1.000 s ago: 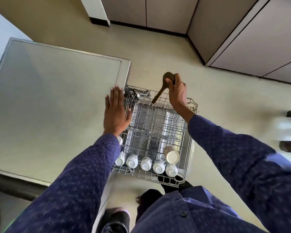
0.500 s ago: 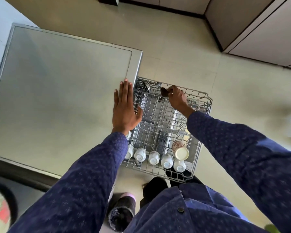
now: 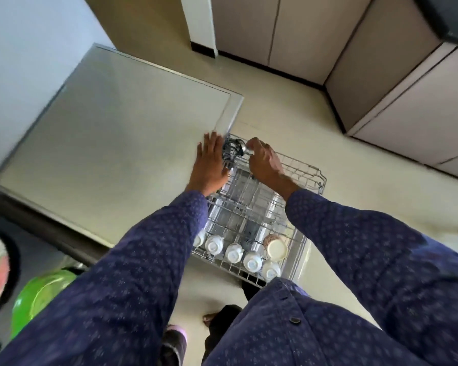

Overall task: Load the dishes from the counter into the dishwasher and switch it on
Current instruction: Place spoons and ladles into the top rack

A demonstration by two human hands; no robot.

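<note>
Holding upturned white cups (image 3: 234, 253), wire rack (image 3: 306, 171) extends.

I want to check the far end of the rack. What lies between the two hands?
In the head view, the cutlery basket with metal utensils sits between the left hand and the right hand, at the rack's far corner.

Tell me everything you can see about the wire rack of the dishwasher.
The wire rack is a pale grey grid of thin coated wire, rectangular, pulled out over the floor beside the dishwasher top. Along its near edge stand five small white cups upside down in a row, and one larger patterned cup lies tilted behind them. At the far left corner, metal utensils are bunched. The middle holds no dishes. The right hand reaches into the far edge; the left hand lies flat beside it.
</note>
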